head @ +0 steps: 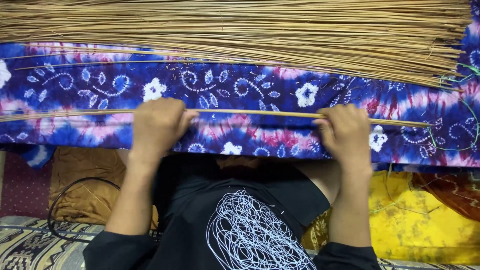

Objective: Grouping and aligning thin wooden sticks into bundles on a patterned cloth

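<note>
A thin bundle of long straw-coloured sticks (255,113) lies sideways across a blue, white and pink tie-dye cloth (235,85). My left hand (157,125) is closed around the sticks left of centre. My right hand (346,131) grips the same sticks further right. The stick ends run out past both hands to the left edge and toward the right. A large pile of the same sticks (240,30) lies across the top of the view, beyond the cloth.
A green string (467,107) curls at the right end of the pile. Below the cloth are a brown cushion (87,185), a black cable (67,200), a yellow fabric (420,220) and a patterned mat (30,245). My black printed shirt (240,225) fills the bottom centre.
</note>
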